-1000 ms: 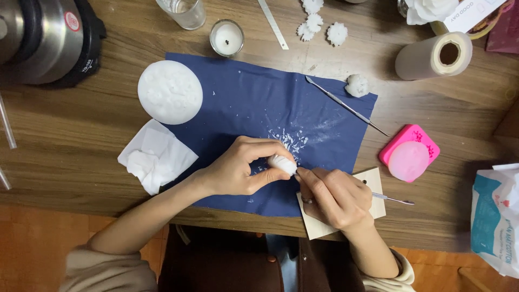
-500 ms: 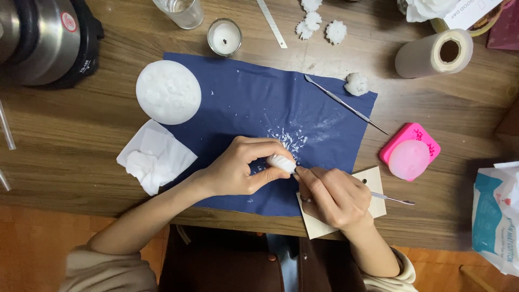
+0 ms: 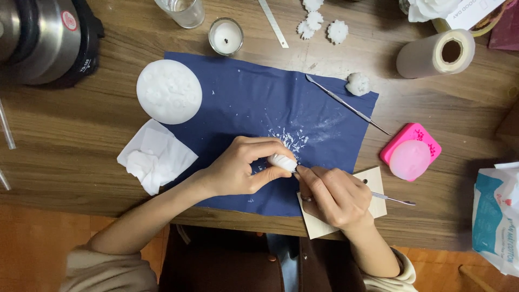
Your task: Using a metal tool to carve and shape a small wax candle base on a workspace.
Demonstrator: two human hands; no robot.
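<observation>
Surface: a brown wooden counter (image 3: 81, 146) is seen from above, with a dark blue sheet of paper (image 3: 243, 97) spread across its middle.
Left hand (image 3: 238, 167): it is curled shut, with the small white wax piece (image 3: 282, 161) pinched between thumb and fingertips over the front part of the sheet.
Right hand (image 3: 332, 194): it is closed on a thin metal sculpting tool (image 3: 392, 199), whose working end is hidden where it meets the wax piece; the hand is rested over a pale wooden tile (image 3: 373, 181).
Shavings: white crumbs (image 3: 292, 138) are scattered on the sheet just beyond the hands.
Containers: a small glass candle holder (image 3: 225, 36) is filled with white wax; a clear drinking glass (image 3: 181, 10) is cut off at the top edge, and its contents cannot be told.
Mould: a pink silicone mould (image 3: 411, 157) is topped by a pale pink round disc.
Other things: a white embossed round disc (image 3: 168, 91) lies on the sheet's left corner, a crumpled white tissue (image 3: 154, 157) beside it, a second metal tool (image 3: 346, 103) on the right edge, and a roll of paper (image 3: 435, 53) lies on its side beyond.
</observation>
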